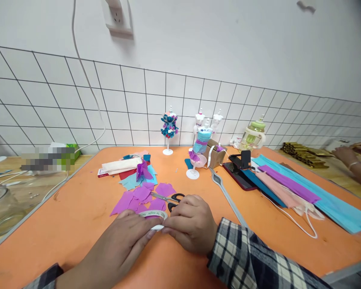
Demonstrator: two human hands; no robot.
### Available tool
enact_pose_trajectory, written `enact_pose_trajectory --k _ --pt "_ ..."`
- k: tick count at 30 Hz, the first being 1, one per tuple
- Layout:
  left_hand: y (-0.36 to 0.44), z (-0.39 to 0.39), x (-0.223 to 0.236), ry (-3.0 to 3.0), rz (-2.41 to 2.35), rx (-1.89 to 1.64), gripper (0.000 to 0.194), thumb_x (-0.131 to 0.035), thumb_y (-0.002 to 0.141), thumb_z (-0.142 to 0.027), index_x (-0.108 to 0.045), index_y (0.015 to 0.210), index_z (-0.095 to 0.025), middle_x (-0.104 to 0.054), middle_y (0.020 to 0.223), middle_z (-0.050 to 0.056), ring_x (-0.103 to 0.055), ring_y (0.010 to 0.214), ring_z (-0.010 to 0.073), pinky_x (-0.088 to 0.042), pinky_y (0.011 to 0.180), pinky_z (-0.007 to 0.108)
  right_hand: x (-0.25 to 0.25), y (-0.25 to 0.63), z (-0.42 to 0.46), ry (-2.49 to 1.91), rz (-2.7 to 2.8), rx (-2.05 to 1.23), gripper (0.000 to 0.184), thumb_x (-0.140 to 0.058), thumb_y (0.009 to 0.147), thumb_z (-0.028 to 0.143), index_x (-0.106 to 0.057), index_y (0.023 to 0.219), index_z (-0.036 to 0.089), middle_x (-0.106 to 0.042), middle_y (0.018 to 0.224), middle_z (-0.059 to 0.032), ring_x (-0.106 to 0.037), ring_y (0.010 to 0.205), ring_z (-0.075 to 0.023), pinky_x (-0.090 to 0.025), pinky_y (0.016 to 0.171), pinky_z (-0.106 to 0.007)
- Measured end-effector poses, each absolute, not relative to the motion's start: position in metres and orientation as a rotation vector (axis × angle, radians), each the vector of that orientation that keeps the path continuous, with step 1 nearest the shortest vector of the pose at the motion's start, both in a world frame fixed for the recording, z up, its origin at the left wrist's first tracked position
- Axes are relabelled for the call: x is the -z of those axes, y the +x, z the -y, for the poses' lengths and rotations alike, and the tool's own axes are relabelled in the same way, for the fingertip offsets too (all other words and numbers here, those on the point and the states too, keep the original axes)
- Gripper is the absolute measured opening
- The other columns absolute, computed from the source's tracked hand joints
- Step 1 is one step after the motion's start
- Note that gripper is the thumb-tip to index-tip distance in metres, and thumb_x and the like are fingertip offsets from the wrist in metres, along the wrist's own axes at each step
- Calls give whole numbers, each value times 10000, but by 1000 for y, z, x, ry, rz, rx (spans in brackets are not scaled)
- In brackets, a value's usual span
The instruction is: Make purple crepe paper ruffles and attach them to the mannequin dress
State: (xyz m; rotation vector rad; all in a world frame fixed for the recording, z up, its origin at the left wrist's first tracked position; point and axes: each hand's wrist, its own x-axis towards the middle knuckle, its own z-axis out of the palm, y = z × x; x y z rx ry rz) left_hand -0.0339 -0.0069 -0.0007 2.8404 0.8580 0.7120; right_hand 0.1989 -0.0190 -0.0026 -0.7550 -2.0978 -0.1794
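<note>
My left hand (120,237) and my right hand (191,222) meet above the near middle of the orange table. Between them is a white roll of tape (153,214) with printed lettering on its inner ring. Fingers of both hands are closed on its rim, and a small white piece (157,227) shows at the fingertips. Just beyond lie torn purple paper pieces (141,194). Black-handled scissors (165,198) rest partly on that paper, their handles close behind my right hand. The underside of the roll is hidden by my fingers.
Small dress-form stands, one covered in blue paper flowers (169,125) and one in a blue paper dress (202,141), stand at the back. Right are a phone (239,176), coloured paper strips (289,178) and a bottle (252,136). Another person's hands (353,154) show far right.
</note>
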Motion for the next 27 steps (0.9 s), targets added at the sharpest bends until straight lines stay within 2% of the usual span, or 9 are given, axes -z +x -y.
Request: enact_pose_trajectory --k 3,7,10,13,17,20,22,25,27 --pt "-39 3 -4 3031 -800 -797 429 -383 964 -161 -522 1332 -332 -731 988 3 -638 871 179 -403 830 313 0 195 21 -794 1985 -91 179 -575 897 304 -673 776 215 -669 721 -12 -535 698 -154 -366 672 -316" --pt "-48 0 -12 3248 -796 -943 526 -327 959 -62 -507 1380 -319 -732 917 -3 -619 813 168 -342 871 346 2 187 19 -953 1685 -840 224 -603 836 322 -627 668 175 -600 661 -9 -513 663 -142 -381 650 -280" --pt "-52 3 -16 3334 -722 -956 524 -286 996 -86 -422 1460 -289 -746 943 7 -626 831 175 -339 875 357 7 177 21 -880 1324 -1421 224 -691 751 365 -635 668 164 -587 654 1 -495 632 -127 -386 652 -269" --pt "-50 10 -18 3327 -700 -1006 501 -268 1024 -142 -372 1488 -299 -754 896 0 -647 827 178 -356 859 353 9 166 29 -624 1029 -1655 254 -777 682 382 -641 659 169 -577 643 11 -502 659 -125 -403 719 -273" --pt "-63 9 -18 3271 -675 -1076 486 -275 1022 -161 -427 1453 -327 -762 888 -9 -667 822 177 -385 837 346 1 179 25 -503 995 -1579 253 -786 719 382 -639 666 183 -549 653 8 -499 666 -129 -425 712 -277" --pt "-102 -15 -16 3302 -802 -1174 521 -404 963 -110 -467 1411 -368 -740 837 -49 -646 745 150 -399 808 315 -5 228 -1 -606 1049 -1156 319 -659 834 503 -622 708 211 -547 694 3 -481 648 -132 -439 693 -289" --pt "-135 -40 -16 3294 -1124 -1199 496 -499 933 -201 -480 1375 -427 -705 858 -87 -627 735 131 -403 843 314 -2 266 -23 -866 1221 -786 338 -525 916 515 -654 812 221 -602 782 -23 -514 698 -148 -449 726 -310" --pt "-169 -76 -17 3108 -1950 -923 456 -314 973 -403 -467 1398 -338 -667 895 -61 -633 941 207 -396 912 430 10 296 -44 -1148 1593 -643 275 -589 875 421 -720 813 187 -672 771 -60 -577 720 -186 -446 701 -325" --pt "-174 -89 -17 2977 -2058 -648 484 -268 965 -425 -575 1311 -281 -721 953 -27 -662 929 232 -458 853 406 19 293 -47 -1179 1713 -640 156 -643 824 293 -742 775 183 -702 775 -66 -607 752 -200 -434 738 -331"
